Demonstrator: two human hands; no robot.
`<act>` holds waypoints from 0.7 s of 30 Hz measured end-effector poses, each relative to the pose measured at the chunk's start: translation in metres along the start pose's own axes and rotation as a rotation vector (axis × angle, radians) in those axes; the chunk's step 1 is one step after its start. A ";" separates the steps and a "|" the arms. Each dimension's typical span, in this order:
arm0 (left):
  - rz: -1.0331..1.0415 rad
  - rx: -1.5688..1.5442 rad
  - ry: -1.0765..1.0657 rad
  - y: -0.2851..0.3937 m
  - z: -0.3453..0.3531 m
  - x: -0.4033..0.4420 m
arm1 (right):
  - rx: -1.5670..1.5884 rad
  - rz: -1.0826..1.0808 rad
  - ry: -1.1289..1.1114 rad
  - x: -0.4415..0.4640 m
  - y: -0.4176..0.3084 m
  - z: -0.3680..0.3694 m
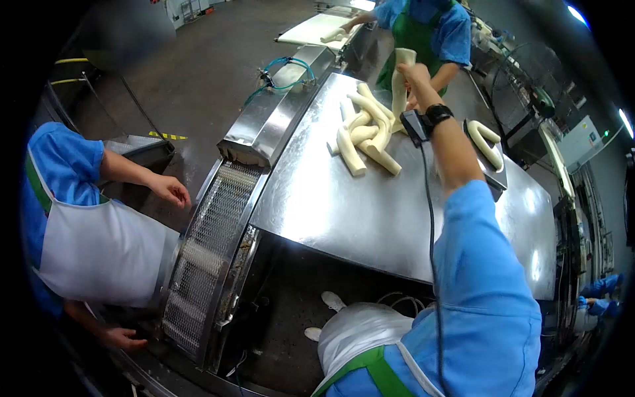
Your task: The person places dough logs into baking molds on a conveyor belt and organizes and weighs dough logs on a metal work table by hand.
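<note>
Cloth sleeve (486, 264), smooth pale roll (399, 91)

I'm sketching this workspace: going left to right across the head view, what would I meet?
A co-worker's white apron, mesh conveyor belt, heap of pale rolls, the camera wearer's right hand, bent roll, pale cabinet.
</note>
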State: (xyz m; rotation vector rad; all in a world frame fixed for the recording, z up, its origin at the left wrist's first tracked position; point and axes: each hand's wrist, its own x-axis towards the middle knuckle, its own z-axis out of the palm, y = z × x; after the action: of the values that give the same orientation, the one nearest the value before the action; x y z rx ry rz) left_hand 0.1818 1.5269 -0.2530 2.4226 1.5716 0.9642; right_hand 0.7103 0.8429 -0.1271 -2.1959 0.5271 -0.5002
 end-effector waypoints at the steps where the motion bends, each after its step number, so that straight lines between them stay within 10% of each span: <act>1: -0.004 0.000 0.001 0.000 0.000 -0.001 | 0.128 0.160 0.016 0.004 0.011 0.008; 7: -0.016 0.013 -0.001 0.002 -0.005 -0.007 | 0.559 0.382 -0.382 -0.037 0.038 0.032; 14: -0.010 0.024 0.002 0.001 -0.012 -0.016 | 0.059 0.037 -0.844 -0.031 0.117 0.135; 17: -0.013 0.011 -0.003 0.002 -0.012 -0.013 | -0.040 -0.523 -0.787 -0.035 0.168 0.181; 19: -0.010 0.006 -0.001 0.000 -0.015 -0.013 | 0.108 0.129 -0.926 -0.131 0.095 0.115; 21: -0.006 0.003 0.007 -0.003 -0.017 -0.011 | 0.068 0.124 -1.042 -0.158 0.106 0.107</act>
State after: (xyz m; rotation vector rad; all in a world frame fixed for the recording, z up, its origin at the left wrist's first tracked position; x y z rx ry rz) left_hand 0.1666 1.5146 -0.2460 2.4173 1.5826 0.9713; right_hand 0.6112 0.9288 -0.3016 -2.0022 0.0608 0.6749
